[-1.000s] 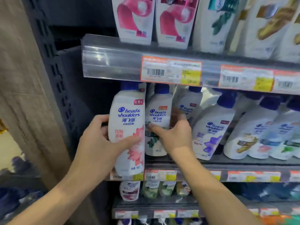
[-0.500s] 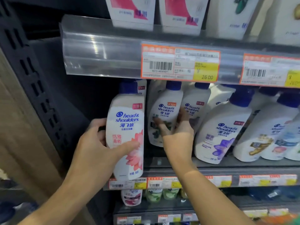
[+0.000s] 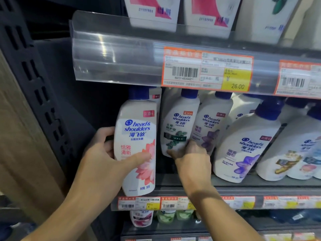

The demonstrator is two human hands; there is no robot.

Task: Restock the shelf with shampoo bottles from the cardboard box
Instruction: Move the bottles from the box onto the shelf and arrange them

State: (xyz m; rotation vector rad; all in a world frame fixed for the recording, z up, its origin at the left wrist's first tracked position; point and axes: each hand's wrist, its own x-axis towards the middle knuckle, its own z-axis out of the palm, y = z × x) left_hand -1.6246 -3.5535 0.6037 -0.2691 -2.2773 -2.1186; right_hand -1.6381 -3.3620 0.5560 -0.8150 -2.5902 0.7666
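Upright at the shelf [image 3: 260,186] edge, pink-flower shampoo bottle [image 3: 138,145] clasped by left hand [image 3: 102,160]; thumb across its front. Right hand [image 3: 191,156] fingers curled on green-leaf bottle [image 3: 177,129].

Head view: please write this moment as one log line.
left hand: holds pink bottle | right hand: on green bottle | shelf: placing

An orange price tag [image 3: 206,70] reading 26.00 fronts the upper ledge.
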